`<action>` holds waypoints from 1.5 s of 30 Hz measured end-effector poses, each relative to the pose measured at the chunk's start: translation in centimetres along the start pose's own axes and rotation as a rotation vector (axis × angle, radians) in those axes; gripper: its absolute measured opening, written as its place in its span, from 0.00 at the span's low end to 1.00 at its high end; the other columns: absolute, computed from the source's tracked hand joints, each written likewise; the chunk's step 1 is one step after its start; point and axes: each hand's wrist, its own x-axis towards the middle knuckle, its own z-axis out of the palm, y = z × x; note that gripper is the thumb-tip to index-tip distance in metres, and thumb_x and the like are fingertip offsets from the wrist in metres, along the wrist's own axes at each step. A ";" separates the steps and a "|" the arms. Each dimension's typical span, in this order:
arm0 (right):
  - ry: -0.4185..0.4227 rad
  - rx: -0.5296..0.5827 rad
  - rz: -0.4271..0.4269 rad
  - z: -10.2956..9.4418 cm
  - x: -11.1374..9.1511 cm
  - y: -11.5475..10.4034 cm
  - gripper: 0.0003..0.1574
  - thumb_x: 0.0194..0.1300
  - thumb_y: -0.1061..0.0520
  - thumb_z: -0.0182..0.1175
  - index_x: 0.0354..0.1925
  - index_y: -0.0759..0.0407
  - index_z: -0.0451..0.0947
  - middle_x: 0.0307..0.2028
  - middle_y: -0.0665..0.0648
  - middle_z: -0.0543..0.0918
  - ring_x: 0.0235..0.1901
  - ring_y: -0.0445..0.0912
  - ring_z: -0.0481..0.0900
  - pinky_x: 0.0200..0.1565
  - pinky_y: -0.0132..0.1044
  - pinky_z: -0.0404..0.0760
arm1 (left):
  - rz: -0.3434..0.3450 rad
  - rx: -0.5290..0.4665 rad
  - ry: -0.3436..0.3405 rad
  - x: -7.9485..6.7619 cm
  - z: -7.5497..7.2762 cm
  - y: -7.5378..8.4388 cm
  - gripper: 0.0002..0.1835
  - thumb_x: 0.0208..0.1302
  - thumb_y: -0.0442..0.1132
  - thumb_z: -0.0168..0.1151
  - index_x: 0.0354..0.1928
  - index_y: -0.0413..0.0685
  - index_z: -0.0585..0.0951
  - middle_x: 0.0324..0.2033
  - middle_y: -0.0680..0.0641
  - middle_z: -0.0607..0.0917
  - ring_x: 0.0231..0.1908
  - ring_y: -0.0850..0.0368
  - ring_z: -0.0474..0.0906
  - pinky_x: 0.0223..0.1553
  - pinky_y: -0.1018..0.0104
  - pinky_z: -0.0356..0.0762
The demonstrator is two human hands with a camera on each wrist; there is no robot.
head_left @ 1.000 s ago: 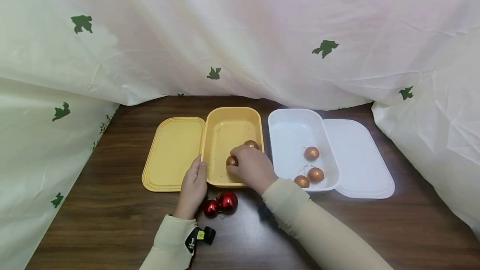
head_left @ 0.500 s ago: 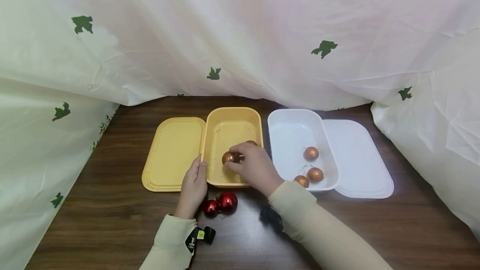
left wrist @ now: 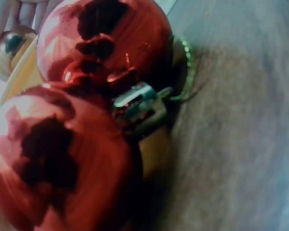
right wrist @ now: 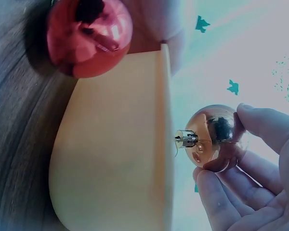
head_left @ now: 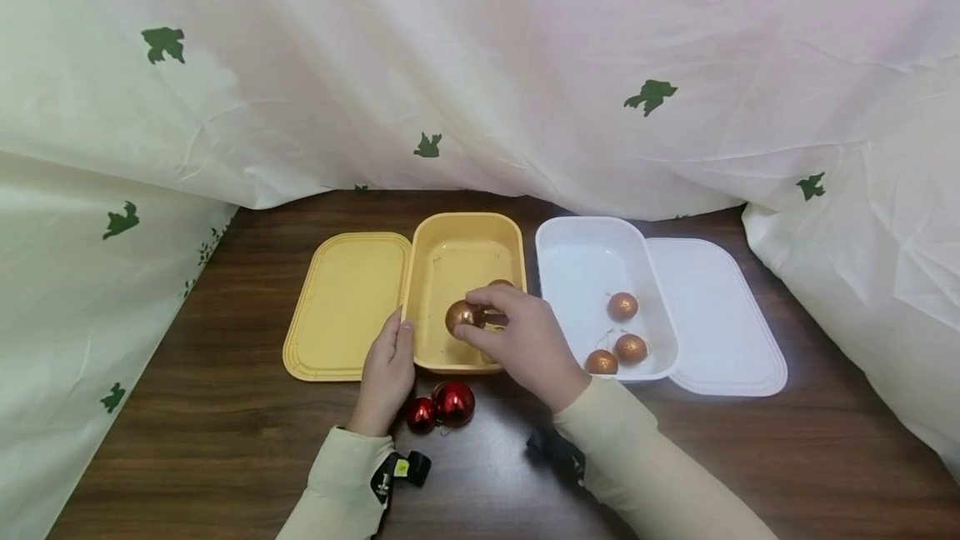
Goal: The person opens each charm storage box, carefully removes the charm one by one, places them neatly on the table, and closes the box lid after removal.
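Observation:
My right hand [head_left: 528, 344] pinches a shiny copper Christmas ball [head_left: 463, 319] between thumb and fingertips, over the yellow box [head_left: 429, 273]. In the right wrist view, the held ball's metal cap [right wrist: 187, 138] points toward the box rim. Partly hidden behind that hand, another copper ball [head_left: 500, 282] lies in the yellow box. My left hand [head_left: 386, 369] rests with straight fingers along the box's left wall, thumb tip at the rim. Two shiny red Christmas balls, a small one [head_left: 422, 416] and a larger one [head_left: 453, 403], lie on the table before the box.
To the right stands a white box [head_left: 573, 290] holding three textured copper balls [head_left: 622, 307]. A yellow lid [head_left: 348, 307] lies left of the yellow box, and a white lid [head_left: 723, 319] lies right of the white one. Patterned white cloth [head_left: 480, 65] hangs around the dark wooden table [head_left: 202, 407].
My right hand has lifted the copper ball from the yellow box's floor and drawn back slightly to the right and nearer. The left hand has stayed at the box wall.

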 end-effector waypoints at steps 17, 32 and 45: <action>0.058 0.173 0.019 -0.8 -3.0 -0.4 0.24 0.54 0.57 0.78 0.50 0.55 0.85 0.50 0.49 0.85 0.50 0.42 0.83 0.46 0.33 0.85 | 0.000 0.004 0.005 -0.1 -0.1 0.0 0.24 0.81 0.39 0.40 0.73 0.36 0.65 0.68 0.36 0.72 0.71 0.44 0.62 0.72 0.47 0.59; 0.065 0.308 0.115 -0.8 -6.0 0.6 0.26 0.52 0.60 0.78 0.51 0.53 0.85 0.49 0.48 0.86 0.47 0.43 0.84 0.47 0.34 0.84 | -0.023 -0.012 -0.005 -0.1 -0.1 0.3 0.25 0.82 0.40 0.40 0.74 0.38 0.64 0.70 0.37 0.69 0.72 0.46 0.60 0.72 0.49 0.57; 0.082 0.398 0.121 0.1 -7.9 1.8 0.24 0.52 0.61 0.78 0.49 0.55 0.85 0.49 0.51 0.86 0.49 0.45 0.84 0.47 0.35 0.85 | -0.031 -0.017 -0.014 0.0 -0.1 0.3 0.26 0.82 0.41 0.39 0.75 0.38 0.62 0.72 0.38 0.66 0.74 0.46 0.57 0.73 0.50 0.55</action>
